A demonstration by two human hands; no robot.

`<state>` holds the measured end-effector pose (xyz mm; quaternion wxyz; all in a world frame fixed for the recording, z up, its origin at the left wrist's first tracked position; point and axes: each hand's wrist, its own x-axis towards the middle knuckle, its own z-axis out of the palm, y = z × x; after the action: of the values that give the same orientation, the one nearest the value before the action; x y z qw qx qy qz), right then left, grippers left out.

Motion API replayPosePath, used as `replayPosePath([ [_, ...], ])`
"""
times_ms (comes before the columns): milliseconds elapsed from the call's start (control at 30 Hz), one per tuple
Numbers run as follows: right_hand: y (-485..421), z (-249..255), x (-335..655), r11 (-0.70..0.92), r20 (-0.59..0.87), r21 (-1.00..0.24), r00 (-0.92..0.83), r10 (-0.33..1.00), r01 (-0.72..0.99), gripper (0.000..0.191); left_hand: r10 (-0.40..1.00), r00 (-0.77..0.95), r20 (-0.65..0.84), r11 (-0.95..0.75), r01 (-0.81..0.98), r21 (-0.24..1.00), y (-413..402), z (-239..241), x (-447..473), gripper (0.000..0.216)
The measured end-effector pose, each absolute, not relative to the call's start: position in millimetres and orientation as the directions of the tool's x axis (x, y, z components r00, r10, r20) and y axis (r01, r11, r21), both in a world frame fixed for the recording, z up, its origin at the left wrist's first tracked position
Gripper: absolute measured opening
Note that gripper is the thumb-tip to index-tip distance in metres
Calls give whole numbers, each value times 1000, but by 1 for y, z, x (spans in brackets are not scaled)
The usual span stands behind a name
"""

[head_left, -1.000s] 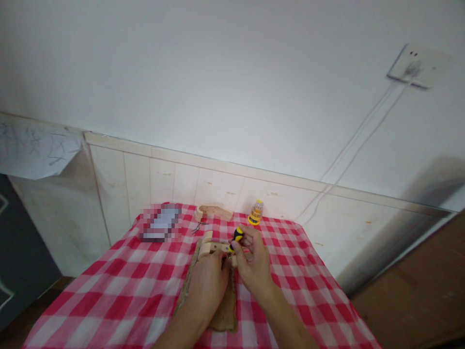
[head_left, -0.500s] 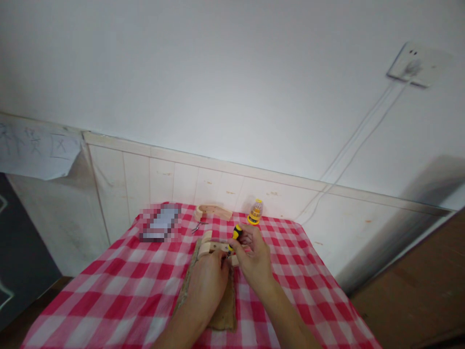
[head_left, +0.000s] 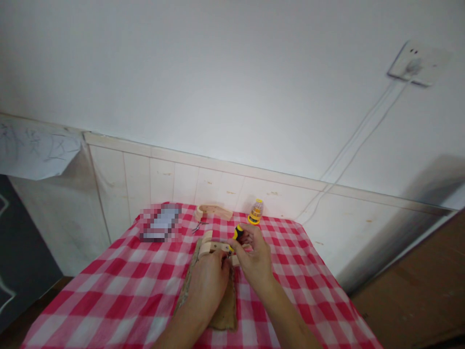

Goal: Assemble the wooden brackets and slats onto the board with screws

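A yellow-and-black screwdriver (head_left: pixel 238 232) is gripped in the fingers of my right hand (head_left: pixel 256 254), its lower end angled down toward a pale wooden piece (head_left: pixel 220 247) with dark screw spots in it. My left hand (head_left: pixel 209 277) is closed at the near side of that wood, fingertips pinched close to the screwdriver's lower end. What the left fingertips pinch is too small and covered to make out. The wood rests on a worn brown board (head_left: pixel 224 310), which the left hand and forearm partly cover.
Behind the work lie another curved wooden piece (head_left: pixel 214 212) and small metal parts (head_left: pixel 198 227). A clear-topped yellow bit container (head_left: pixel 256 212) stands by the wall. To the left is a blurred-out flat object (head_left: pixel 162 223). A red-and-white checked cloth (head_left: pixel 119 291) covers the table.
Almost nothing differs. Both hands stay at the wooden piece, and the screwdriver is held in nearly the same position, with only a very slight shift.
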<state>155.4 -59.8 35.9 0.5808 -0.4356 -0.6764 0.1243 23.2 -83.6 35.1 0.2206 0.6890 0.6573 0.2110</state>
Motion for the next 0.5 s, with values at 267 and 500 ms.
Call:
replayPosePath([
  [267,-64,39,155,622,715,-582,-34,698,524,33,998,58,37,-69,792,607,-84,31,23,26],
  [500,-68,40,157,597,671,-634,-34,741,492,35,999,51,8,-45,793,607,-83,31,22,26],
])
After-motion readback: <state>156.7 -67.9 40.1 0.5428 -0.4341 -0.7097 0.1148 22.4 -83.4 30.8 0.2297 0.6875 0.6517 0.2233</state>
